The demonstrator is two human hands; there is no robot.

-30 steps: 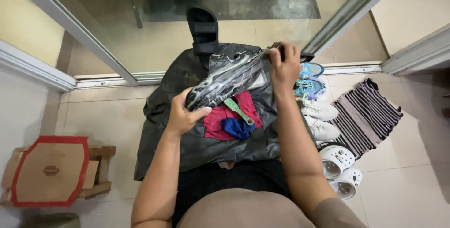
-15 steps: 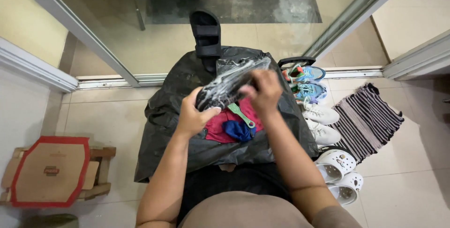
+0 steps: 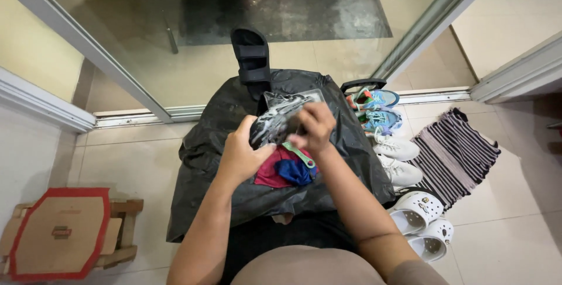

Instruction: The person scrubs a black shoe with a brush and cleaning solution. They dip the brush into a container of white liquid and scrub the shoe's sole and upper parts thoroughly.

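Crinkly clear plastic bag, bunched up shiny, sits between both hands over the black garbage bag. Left hand has its grip clamped round the lower end, right hand pinches the top, wrists bent inward, red cloth underneath

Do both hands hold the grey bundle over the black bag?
Yes: the left hand and right hand both grip the grey bundle above the black bag.

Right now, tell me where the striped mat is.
In the head view, the striped mat lies on the tiled floor at the right, just beyond the white sneakers and above the white clogs.
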